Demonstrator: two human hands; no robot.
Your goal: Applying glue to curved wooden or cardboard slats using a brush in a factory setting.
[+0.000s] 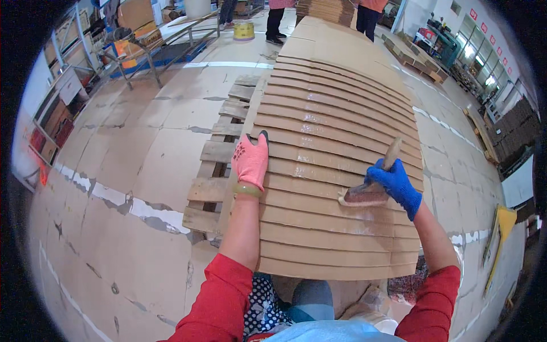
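Note:
Overlapping brown cardboard sheets (319,248) lie fanned out in front of me, their edges making a row of steps that runs away from me. In a blue glove, my right hand (399,185) is closed around a wide brush (367,195) with a wooden handle. The brush's bristles rest on the cardboard at the right, and wet, shiny streaks show along the middle of the sheets. My left hand (250,159), in a pink glove with dark fingertips, lies at the left edge of the sheets. Its thumb and fingers are apart, with some fingers hidden from view.
A wooden pallet (208,191) sticks out left of the sheets. Two people (275,23) stand beyond the far end, near a stack of cardboard (325,10). A yellow bucket (244,31) and a metal-framed table (171,31) stand at the far left. A yellow board (501,228) stands at the right.

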